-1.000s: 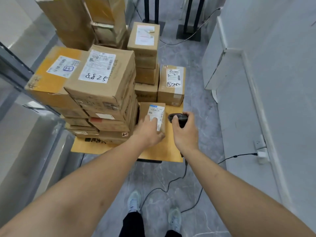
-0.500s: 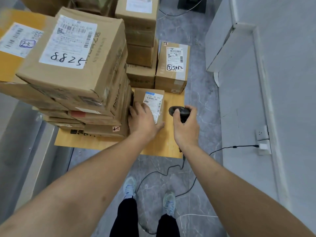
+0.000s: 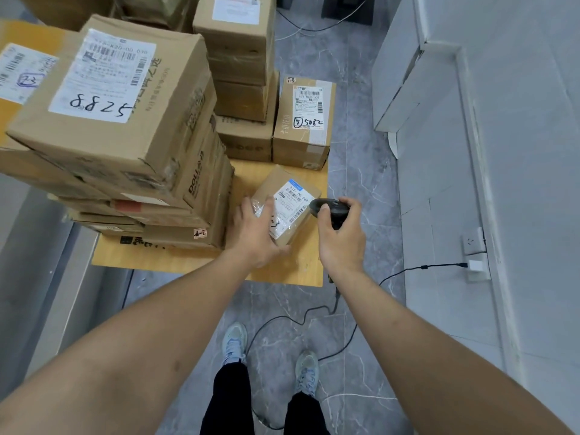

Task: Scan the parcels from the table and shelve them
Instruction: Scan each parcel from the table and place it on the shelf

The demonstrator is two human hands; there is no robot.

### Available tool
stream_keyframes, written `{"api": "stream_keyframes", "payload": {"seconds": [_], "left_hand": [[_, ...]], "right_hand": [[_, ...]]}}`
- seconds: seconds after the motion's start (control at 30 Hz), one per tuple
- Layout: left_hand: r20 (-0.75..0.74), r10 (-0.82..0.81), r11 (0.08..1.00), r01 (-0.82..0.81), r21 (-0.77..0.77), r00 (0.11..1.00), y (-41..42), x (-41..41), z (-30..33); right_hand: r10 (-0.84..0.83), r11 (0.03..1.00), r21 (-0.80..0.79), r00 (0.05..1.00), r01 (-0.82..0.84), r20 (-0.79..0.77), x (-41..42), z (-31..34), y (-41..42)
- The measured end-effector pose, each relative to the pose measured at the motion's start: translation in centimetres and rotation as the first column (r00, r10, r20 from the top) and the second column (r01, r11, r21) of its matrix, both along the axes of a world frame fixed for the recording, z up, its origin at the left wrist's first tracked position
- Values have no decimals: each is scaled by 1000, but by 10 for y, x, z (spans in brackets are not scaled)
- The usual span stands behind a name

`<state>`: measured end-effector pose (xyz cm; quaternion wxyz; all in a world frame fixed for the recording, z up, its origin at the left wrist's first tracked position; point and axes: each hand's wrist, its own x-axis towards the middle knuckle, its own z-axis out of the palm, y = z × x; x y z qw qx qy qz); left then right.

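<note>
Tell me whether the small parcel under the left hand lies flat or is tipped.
Tipped: the small parcel rests on one edge on the table, label facing the scanner, propped by the left hand.

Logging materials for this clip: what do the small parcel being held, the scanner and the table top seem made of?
Small parcel: brown corrugated cardboard, matte, with a glossy paper label. Scanner: black plastic by its look, faint sheen. Table top: yellowish wood or laminate, smooth; which one is unclear.

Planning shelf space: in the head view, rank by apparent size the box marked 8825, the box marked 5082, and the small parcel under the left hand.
1. Box marked 8825, though nearest the camera.
2. Box marked 5082.
3. Small parcel, held by the left hand.
</note>
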<state>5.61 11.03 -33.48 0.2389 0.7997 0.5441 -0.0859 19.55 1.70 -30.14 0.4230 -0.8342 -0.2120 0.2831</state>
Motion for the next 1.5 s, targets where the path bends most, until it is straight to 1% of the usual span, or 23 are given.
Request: {"api": "stream_keyframes", "payload": {"seconds": [0.07,0.23,0.47,0.6,0.77,0.93,1.2,1.33,1.4,1.5], "left_hand": [[-12,-20,1000,20,18,1000,0,1,8],[-39,-157,981,160,111,987,-1,1,34],[-29,-234,944,235,231,972,-14,9,96],[-38,-270,905,268,331,962,-32,13,137],[-52,-290,835,279,475,956,-61,16,189],[-46,-269,780,245,576,962,-86,11,231],[-47,-214,721,190,666,976,-109,-17,280],[-33,-197,690,162,706,980,-118,-32,300],[28,-160,700,93,708,987,-121,-42,311],[177,-98,720,-53,692,979,-126,-65,328]], "right_hand": [[5,1000,6,1000,-5,0,1,3,-5],[67,997,21,997,-68,45,0,25,-16],[191,975,75,964,-207,184,10,73,-47],[248,952,104,923,-289,294,15,100,-73],[277,918,175,892,-355,357,20,139,-106],[246,895,250,877,-369,413,19,179,-126],[234,851,324,850,-414,472,2,221,-152],[202,817,413,871,-402,448,-12,238,-157],[162,804,467,890,-369,425,-25,247,-156],[95,785,536,916,-309,389,-52,263,-151]]}}
